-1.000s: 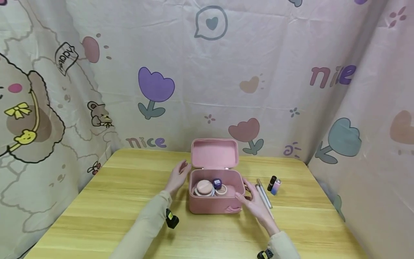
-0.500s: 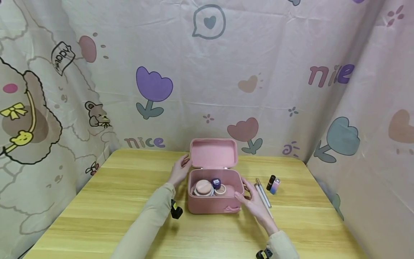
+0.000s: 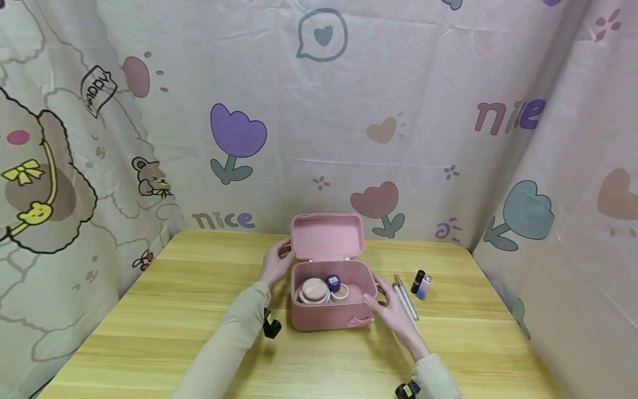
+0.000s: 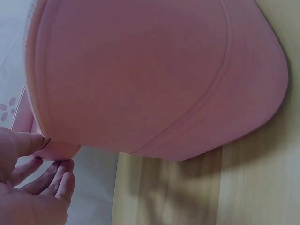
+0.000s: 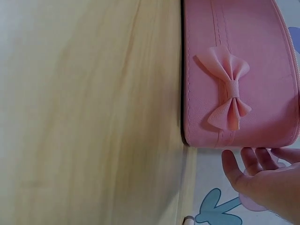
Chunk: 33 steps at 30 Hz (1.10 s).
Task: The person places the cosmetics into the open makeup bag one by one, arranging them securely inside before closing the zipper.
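Observation:
A pink cosmetic case with a bow on its front stands on the table, its lid raised. Inside lie a round powder puff, a small dark-blue jar and a pale ring-shaped item. My left hand pinches the lid's left edge between thumb and fingers, as the left wrist view shows. At the right side of the case, my right hand rests its extended fingers against the wall near the front corner.
Slim pale pens lie just right of the case, partly behind the right hand. Farther right are a black tube and a pink-blue tube. A patterned curtain hangs behind the wooden table.
My left hand has moved up and right from beside the case to the lid's left edge and taken hold of it. My right hand stays at the right side.

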Tool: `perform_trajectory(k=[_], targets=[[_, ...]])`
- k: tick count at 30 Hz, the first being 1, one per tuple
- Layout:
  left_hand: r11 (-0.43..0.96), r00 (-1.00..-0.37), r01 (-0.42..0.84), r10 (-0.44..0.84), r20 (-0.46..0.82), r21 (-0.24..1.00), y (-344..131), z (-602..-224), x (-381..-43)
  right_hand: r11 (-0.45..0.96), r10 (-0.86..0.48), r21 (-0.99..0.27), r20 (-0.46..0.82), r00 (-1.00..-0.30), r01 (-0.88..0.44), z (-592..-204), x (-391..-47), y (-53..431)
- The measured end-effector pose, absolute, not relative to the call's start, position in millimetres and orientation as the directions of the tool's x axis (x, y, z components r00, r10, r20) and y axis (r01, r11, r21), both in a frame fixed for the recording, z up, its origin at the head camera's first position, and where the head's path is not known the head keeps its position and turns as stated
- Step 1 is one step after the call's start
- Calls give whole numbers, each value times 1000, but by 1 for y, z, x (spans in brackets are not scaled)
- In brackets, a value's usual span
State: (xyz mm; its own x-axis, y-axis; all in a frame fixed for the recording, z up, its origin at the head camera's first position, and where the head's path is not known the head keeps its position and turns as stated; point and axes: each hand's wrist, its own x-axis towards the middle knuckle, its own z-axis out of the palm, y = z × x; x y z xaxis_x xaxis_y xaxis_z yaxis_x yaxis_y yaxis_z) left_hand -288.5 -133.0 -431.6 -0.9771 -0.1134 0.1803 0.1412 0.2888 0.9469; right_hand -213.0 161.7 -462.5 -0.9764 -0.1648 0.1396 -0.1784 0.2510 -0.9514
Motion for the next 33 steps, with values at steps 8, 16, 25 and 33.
perform_trajectory(k=[8,16,25,33], targets=[[247,-976,129,-138,167,960,-139,-435,-280,253,-173,-950,144,-974,-186,-462,-218,166],[214,-976,111,-160,147,971,-146,-439,-271,253,-140,-955,121,-983,-154,-461,-223,169],[182,-976,95,-177,128,979,-151,-441,-260,292,-89,-947,111,-990,-132,-459,-227,171],[134,-973,93,-196,119,987,-153,-443,-250,298,-54,-948,97,-994,-109,-459,-233,173]])
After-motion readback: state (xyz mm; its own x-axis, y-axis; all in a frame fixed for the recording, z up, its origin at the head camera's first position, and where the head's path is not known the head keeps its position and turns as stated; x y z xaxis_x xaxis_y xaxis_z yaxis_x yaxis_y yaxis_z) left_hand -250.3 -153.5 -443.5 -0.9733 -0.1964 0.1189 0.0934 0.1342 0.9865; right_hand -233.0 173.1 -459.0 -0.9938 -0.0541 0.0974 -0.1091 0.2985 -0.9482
